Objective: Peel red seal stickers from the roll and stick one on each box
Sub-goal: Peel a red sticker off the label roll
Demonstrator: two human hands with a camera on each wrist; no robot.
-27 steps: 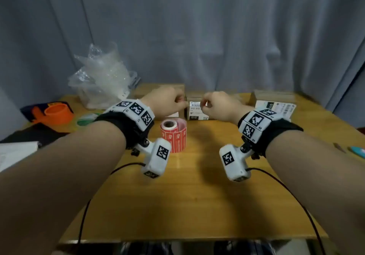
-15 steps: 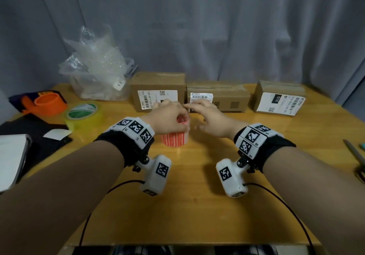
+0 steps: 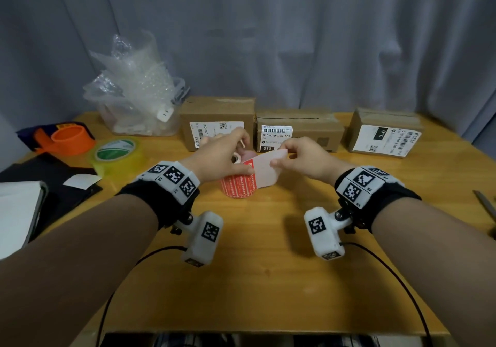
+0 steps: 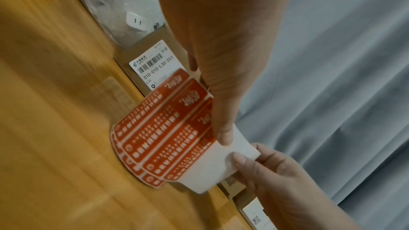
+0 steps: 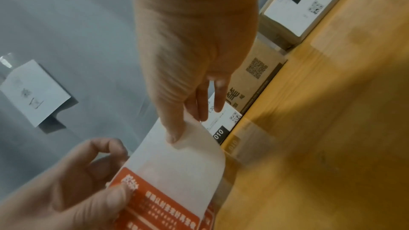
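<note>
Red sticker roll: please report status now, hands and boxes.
Left hand grips red sticker roll standing on wooden table. Right hand pinches white backing strip, pulled out. Three brown cardboard boxes behind; no red stickers visible on them. Nothing obstructing.

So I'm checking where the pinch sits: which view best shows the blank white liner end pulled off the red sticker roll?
The right wrist view: the blank white liner end fills the frame. The left wrist view shows it smaller; the head view shows a small flap.

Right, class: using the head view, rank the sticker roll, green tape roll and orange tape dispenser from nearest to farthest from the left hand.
1. Sticker roll, under the left hand.
2. Green tape roll, to its left.
3. Orange tape dispenser, farthest left.
</note>
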